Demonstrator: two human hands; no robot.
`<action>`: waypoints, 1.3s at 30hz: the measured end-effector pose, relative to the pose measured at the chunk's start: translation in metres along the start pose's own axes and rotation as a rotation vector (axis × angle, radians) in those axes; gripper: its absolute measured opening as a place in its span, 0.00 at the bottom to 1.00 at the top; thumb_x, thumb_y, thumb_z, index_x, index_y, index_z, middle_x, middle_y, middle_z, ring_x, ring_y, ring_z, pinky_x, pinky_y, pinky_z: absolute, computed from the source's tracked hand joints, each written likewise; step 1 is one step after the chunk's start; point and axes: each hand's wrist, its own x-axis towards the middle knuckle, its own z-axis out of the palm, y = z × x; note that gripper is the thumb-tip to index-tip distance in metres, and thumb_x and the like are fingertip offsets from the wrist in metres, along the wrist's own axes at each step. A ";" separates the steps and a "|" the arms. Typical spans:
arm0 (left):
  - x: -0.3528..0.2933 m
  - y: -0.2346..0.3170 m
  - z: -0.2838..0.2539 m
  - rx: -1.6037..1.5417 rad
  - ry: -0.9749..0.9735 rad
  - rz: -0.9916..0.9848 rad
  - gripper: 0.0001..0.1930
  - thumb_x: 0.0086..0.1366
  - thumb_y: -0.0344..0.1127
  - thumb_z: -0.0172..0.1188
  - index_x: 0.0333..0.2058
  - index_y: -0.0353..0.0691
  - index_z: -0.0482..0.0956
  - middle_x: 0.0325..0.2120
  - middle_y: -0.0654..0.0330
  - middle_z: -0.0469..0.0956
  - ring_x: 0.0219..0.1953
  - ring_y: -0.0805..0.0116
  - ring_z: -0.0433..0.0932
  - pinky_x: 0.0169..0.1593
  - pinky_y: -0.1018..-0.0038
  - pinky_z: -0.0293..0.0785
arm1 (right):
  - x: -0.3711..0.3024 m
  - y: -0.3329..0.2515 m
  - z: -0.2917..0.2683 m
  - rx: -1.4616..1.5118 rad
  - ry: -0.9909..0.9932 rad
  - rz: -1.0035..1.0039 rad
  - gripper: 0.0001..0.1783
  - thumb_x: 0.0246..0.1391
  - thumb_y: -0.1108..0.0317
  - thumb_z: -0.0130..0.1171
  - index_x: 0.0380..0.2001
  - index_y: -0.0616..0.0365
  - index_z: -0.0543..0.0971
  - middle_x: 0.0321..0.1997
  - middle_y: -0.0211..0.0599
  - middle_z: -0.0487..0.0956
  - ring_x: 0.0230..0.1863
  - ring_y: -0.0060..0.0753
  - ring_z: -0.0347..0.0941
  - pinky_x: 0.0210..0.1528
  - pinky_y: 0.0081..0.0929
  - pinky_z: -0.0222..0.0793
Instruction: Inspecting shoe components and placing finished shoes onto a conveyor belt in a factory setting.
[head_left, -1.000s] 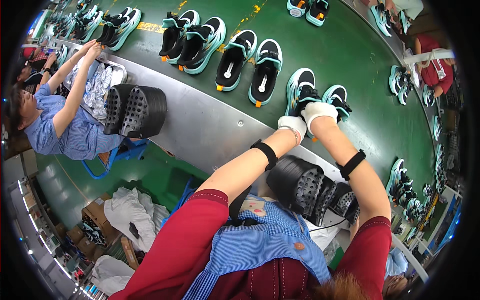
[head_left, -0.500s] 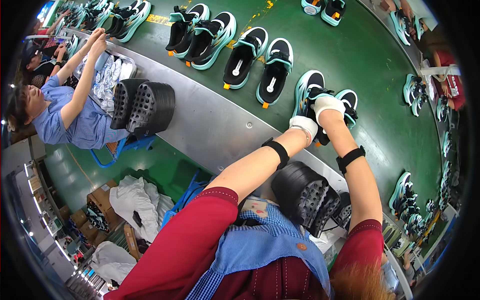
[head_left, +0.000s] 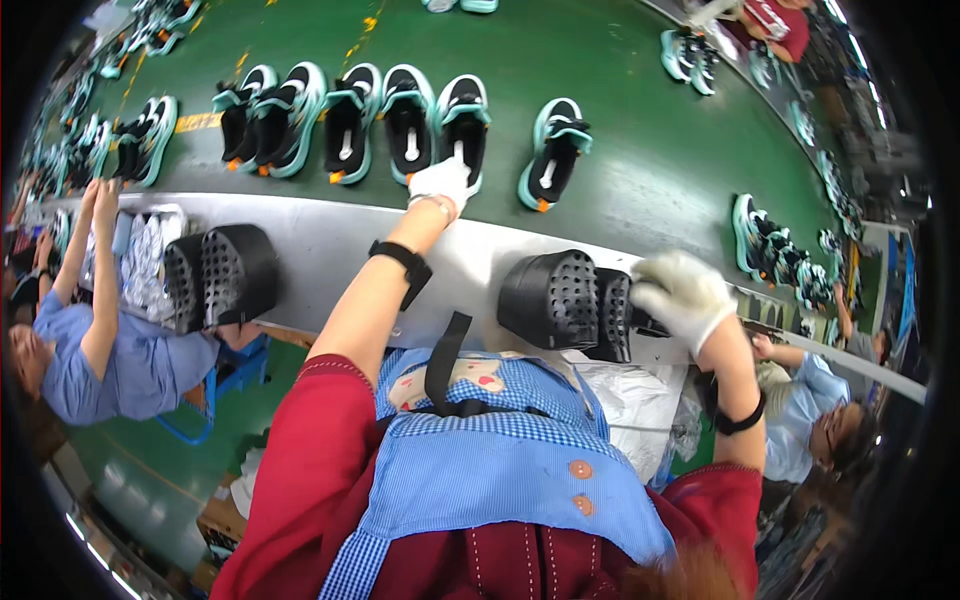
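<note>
My left hand (head_left: 440, 186), in a white glove, is closed at the heel of a black, white and mint sneaker (head_left: 465, 112). This sneaker stands right beside other sneakers in a row, and the glove hides its heel. To its right a matching sneaker (head_left: 556, 150) stands apart, its dark opening facing me. My right hand (head_left: 684, 298), also gloved, is over the metal ledge (head_left: 450, 275), beside a pair of black blocks full of round holes (head_left: 560, 300). Motion smears its fingers, so what they hold, if anything, does not show.
A green work surface (head_left: 620, 150) runs beyond the ledge, with more sneakers (head_left: 290, 115) on it. At the left a co-worker (head_left: 120, 350) sits by a tray of silvery packets (head_left: 145, 260) and another black holed pair (head_left: 222, 278). Another person (head_left: 810, 410) is at the right.
Both hands were together at one pair of sneakers. Now they are apart: my left stays on one sneaker, my right has come back to the black blocks. The view has turned.
</note>
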 end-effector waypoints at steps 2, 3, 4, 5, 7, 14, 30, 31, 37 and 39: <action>-0.002 -0.003 0.004 0.139 0.050 0.138 0.20 0.60 0.45 0.59 0.43 0.35 0.75 0.37 0.49 0.77 0.41 0.51 0.78 0.46 0.63 0.73 | -0.040 0.017 0.034 0.065 0.169 -0.056 0.23 0.41 0.58 0.65 0.40 0.58 0.77 0.43 0.44 0.77 0.48 0.46 0.73 0.52 0.36 0.68; 0.008 -0.008 0.014 0.169 0.010 0.139 0.20 0.60 0.45 0.59 0.44 0.36 0.75 0.39 0.49 0.76 0.41 0.51 0.78 0.47 0.63 0.73 | -0.052 0.021 0.050 0.080 0.130 -0.043 0.31 0.35 0.60 0.70 0.46 0.59 0.74 0.48 0.43 0.75 0.52 0.46 0.70 0.56 0.35 0.66; 0.005 -0.002 0.008 0.200 -0.037 0.147 0.20 0.60 0.44 0.59 0.46 0.37 0.74 0.40 0.49 0.75 0.42 0.50 0.77 0.47 0.62 0.73 | -0.066 0.021 0.065 0.073 0.112 -0.006 0.35 0.33 0.61 0.72 0.48 0.59 0.72 0.49 0.44 0.74 0.53 0.47 0.70 0.55 0.35 0.66; -0.001 0.001 0.002 0.217 -0.020 0.246 0.20 0.59 0.42 0.60 0.48 0.41 0.73 0.42 0.51 0.74 0.44 0.51 0.76 0.48 0.62 0.73 | -0.071 0.020 0.081 0.096 0.145 0.002 0.34 0.33 0.62 0.72 0.48 0.59 0.72 0.49 0.44 0.74 0.53 0.47 0.70 0.55 0.34 0.66; -0.020 0.015 -0.013 0.270 0.060 0.229 0.21 0.57 0.42 0.60 0.48 0.42 0.73 0.43 0.52 0.74 0.44 0.53 0.76 0.47 0.62 0.73 | -0.078 0.020 0.115 0.166 0.245 0.039 0.32 0.33 0.66 0.71 0.46 0.59 0.72 0.49 0.44 0.74 0.52 0.48 0.70 0.54 0.33 0.67; -0.073 0.045 -0.039 0.158 0.325 0.315 0.21 0.56 0.41 0.61 0.48 0.46 0.73 0.46 0.56 0.70 0.45 0.56 0.73 0.46 0.62 0.73 | -0.071 0.021 0.132 0.117 0.392 0.037 0.29 0.29 0.70 0.71 0.41 0.58 0.74 0.46 0.42 0.74 0.49 0.48 0.70 0.52 0.36 0.67; -0.122 0.109 -0.064 -0.645 -0.141 0.555 0.35 0.58 0.54 0.58 0.59 0.38 0.64 0.50 0.49 0.70 0.54 0.55 0.71 0.55 0.68 0.68 | -0.088 0.025 0.063 0.354 0.514 0.146 0.28 0.23 0.75 0.68 0.36 0.62 0.73 0.42 0.42 0.73 0.42 0.43 0.71 0.47 0.32 0.68; -0.121 0.116 -0.060 -0.823 -0.240 0.544 0.40 0.57 0.55 0.58 0.61 0.35 0.60 0.54 0.48 0.67 0.55 0.58 0.70 0.56 0.70 0.67 | -0.074 0.013 0.052 0.311 0.513 0.031 0.27 0.24 0.73 0.69 0.36 0.62 0.73 0.43 0.43 0.73 0.43 0.45 0.71 0.48 0.33 0.68; -0.111 0.110 -0.063 -1.709 -0.690 0.264 0.27 0.62 0.47 0.61 0.54 0.39 0.67 0.43 0.58 0.76 0.45 0.69 0.76 0.50 0.69 0.74 | 0.013 -0.029 0.016 0.257 0.399 -0.330 0.27 0.33 0.65 0.71 0.40 0.60 0.75 0.46 0.46 0.75 0.48 0.47 0.72 0.51 0.34 0.68; -0.107 0.097 -0.059 -1.857 -0.514 0.203 0.25 0.58 0.48 0.64 0.46 0.34 0.71 0.37 0.60 0.77 0.38 0.72 0.77 0.43 0.75 0.74 | 0.028 -0.041 0.014 0.380 0.255 -0.162 0.26 0.38 0.61 0.68 0.42 0.62 0.75 0.45 0.47 0.76 0.45 0.48 0.74 0.49 0.35 0.70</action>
